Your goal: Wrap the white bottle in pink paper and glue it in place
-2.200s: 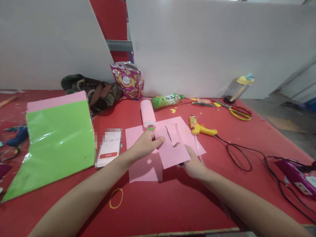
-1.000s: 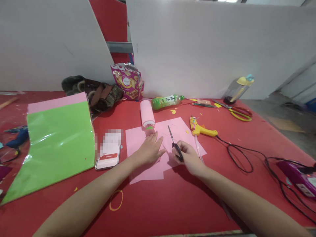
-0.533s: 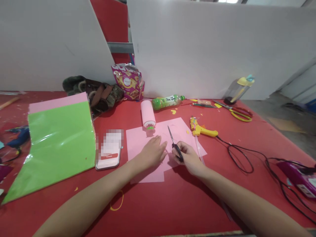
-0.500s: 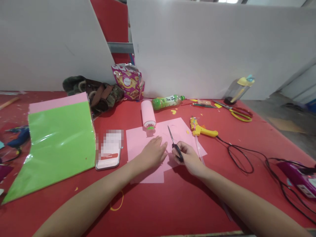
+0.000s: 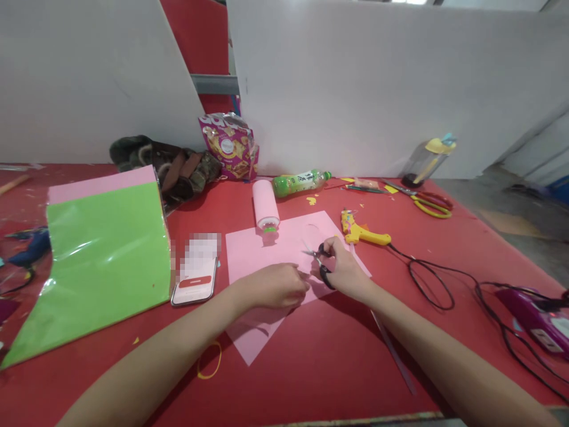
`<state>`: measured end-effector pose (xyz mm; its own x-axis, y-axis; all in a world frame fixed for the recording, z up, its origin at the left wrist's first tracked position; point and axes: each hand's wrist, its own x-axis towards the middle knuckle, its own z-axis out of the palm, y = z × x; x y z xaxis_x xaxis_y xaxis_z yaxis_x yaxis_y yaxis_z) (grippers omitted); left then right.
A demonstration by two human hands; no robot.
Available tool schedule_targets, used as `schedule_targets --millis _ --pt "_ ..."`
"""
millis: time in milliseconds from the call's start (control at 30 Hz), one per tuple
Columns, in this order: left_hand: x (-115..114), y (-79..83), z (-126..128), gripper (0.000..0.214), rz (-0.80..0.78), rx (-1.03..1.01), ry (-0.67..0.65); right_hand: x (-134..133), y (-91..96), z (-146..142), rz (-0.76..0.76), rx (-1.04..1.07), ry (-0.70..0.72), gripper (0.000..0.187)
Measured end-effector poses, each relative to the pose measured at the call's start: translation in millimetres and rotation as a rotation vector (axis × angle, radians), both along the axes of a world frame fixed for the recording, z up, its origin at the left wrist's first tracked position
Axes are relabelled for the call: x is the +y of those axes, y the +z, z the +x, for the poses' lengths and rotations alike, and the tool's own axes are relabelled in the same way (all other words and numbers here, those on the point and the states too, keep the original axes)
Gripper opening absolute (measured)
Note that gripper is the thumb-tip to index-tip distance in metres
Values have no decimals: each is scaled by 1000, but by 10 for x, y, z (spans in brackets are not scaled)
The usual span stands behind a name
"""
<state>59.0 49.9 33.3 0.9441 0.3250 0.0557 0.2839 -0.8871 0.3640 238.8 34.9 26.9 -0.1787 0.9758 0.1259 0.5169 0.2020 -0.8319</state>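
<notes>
My right hand (image 5: 342,271) grips small black-handled scissors (image 5: 318,261), blades pointing left over a pink paper sheet (image 5: 275,246) lying on the red table. My left hand (image 5: 276,286) is closed in a pinch on a second pink sheet (image 5: 255,340), lifted and turned beneath it, close to the scissor blades. A bottle wrapped in pink paper (image 5: 265,204) lies just beyond the sheets.
A phone (image 5: 196,273) and green and pink sheets (image 5: 102,255) lie to the left. A yellow glue gun (image 5: 362,231) with black cord (image 5: 427,279), a green bottle (image 5: 300,181), yellow-handled scissors (image 5: 429,203), a snack bag (image 5: 229,145), a rubber band (image 5: 208,358).
My left hand went from lying flat on the paper to pinching a pink sheet and turning it. My right hand moved forward and swung the scissors' blades to the left.
</notes>
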Motion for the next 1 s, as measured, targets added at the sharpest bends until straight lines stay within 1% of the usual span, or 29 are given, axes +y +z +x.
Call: schedule_targets --millis 67,100,133,167,233,267,300,333,400,567,733,900,1000 --pt "6 16 3 21 13 36 -69 15 -7 22 -24 -26 57 31" --pt "-1 24 11 22 23 53 -66 24 -25 30 -39 -16 79 31" --pt "-16 29 24 22 34 59 -25 34 -52 37 -57 10 89 32" --pt "-37 27 41 21 45 60 47 46 -88 43 -79 48 85 32" --pt "-92 3 83 18 55 53 232 73 -172 54 -111 132 58 34" --pt "-122 -18 106 21 52 54 315 87 -216 60 -118 164 41 34" --pt "-150 -44 130 28 43 59 369 99 -256 65 -121 187 26 35" --pt "-176 -71 151 36 29 67 395 109 -291 70 -118 205 16 35" --pt "-216 -118 189 40 -8 77 413 120 -342 76 -110 228 11 35" --pt "-297 -151 234 22 -51 83 460 115 -381 73 -97 239 -12 34" --pt "-390 -127 266 13 -34 86 447 120 -413 74 -88 252 -53 35" --pt "-435 -123 305 14 -40 119 470 125 -428 75 -82 264 -65 35" --pt "-440 -115 308 17 -42 145 462 118 -411 67 -85 277 -65 34"
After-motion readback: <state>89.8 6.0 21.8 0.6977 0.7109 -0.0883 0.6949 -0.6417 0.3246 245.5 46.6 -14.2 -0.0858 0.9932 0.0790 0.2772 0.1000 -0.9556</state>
